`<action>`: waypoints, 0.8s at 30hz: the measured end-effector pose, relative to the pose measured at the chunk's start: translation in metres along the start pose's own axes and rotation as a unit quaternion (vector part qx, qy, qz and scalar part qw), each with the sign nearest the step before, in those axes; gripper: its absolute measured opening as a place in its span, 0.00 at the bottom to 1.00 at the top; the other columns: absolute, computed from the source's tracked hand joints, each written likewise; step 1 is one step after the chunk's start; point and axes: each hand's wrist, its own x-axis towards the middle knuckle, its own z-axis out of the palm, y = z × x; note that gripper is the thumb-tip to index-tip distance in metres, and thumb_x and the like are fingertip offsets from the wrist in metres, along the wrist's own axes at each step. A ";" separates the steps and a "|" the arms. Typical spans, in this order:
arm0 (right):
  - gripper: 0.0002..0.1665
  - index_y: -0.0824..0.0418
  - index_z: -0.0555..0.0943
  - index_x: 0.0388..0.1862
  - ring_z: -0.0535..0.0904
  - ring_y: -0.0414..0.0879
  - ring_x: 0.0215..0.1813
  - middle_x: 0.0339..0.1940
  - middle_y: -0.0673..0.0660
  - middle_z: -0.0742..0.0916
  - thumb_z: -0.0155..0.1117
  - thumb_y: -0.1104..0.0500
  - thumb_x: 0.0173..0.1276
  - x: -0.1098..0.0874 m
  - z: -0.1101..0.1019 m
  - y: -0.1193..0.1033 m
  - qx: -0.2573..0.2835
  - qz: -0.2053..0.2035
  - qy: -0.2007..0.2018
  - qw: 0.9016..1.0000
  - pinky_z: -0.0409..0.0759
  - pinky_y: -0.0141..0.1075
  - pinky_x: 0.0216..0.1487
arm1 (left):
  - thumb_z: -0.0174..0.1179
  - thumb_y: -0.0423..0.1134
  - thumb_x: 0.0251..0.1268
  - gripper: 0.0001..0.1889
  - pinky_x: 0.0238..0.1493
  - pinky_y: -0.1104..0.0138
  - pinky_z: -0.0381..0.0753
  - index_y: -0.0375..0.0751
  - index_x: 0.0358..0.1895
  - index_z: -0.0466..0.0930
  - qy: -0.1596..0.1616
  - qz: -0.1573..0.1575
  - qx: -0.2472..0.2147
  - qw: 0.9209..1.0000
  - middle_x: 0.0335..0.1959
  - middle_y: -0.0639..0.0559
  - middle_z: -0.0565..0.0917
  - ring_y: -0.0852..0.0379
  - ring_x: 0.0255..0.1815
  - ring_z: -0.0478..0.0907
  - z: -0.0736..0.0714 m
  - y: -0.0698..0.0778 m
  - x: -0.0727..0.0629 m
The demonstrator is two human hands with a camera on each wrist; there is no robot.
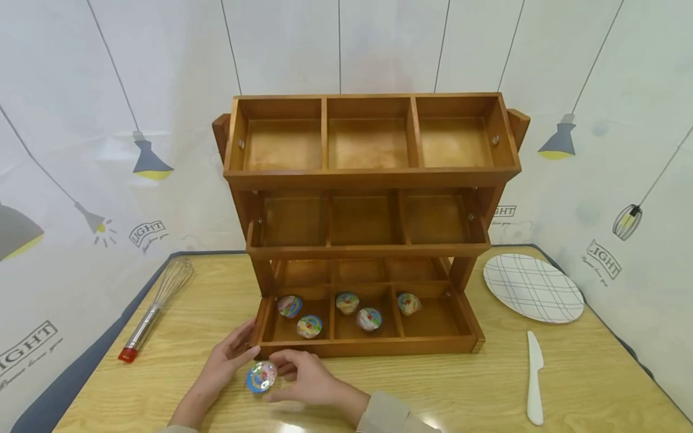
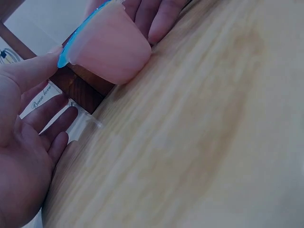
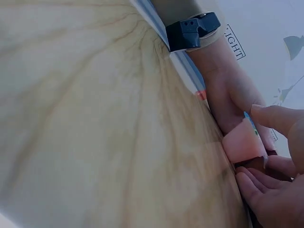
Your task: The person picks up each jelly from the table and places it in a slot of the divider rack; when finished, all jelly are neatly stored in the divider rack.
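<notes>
A small pink jelly cup with a blue-edged printed lid stands at the table's front, just outside the rack's lower left corner. My right hand holds it from the right, index finger and thumb at its rim. On its other side is my left hand, fingers loosely extended beside the rack's corner; in the left wrist view its thumb lies against the lid's edge of the cup. The right wrist view shows the cup between both hands. More jelly cups lie in the bottom tier of the wooden rack.
The rack's two upper tiers have three compartments each; the bottom tier's left and middle compartments hold two cups each, the right one a single cup. A whisk lies at left. A checked plate and a white knife are at right.
</notes>
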 end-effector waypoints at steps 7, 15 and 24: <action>0.35 0.60 0.73 0.55 0.77 0.29 0.37 0.44 0.49 0.83 0.72 0.55 0.46 0.014 0.019 -0.002 0.023 0.016 0.040 0.999 0.76 0.20 0.38 | 0.56 0.42 0.59 0.31 0.59 0.69 0.68 0.45 0.66 0.57 0.002 -0.006 0.019 1.000 0.65 0.41 0.64 0.80 0.52 0.65 -0.003 -0.001 -0.002; 0.33 0.58 0.76 0.52 0.75 0.28 0.31 0.36 0.46 0.84 0.73 0.56 0.44 0.017 0.024 -0.003 0.008 0.029 0.053 0.998 0.75 0.19 0.33 | 0.55 0.44 0.60 0.30 0.63 0.52 0.63 0.49 0.66 0.56 -0.006 -0.023 0.018 1.000 0.65 0.45 0.64 0.76 0.54 0.65 -0.003 0.001 -0.002; 0.32 0.59 0.76 0.51 0.74 0.28 0.31 0.36 0.46 0.84 0.73 0.57 0.44 0.014 0.021 -0.002 0.017 0.028 0.058 0.998 0.75 0.19 0.34 | 0.57 0.42 0.58 0.31 0.51 0.83 0.66 0.46 0.66 0.57 -0.002 -0.009 -0.004 1.000 0.65 0.43 0.64 0.81 0.51 0.66 -0.001 -0.003 0.001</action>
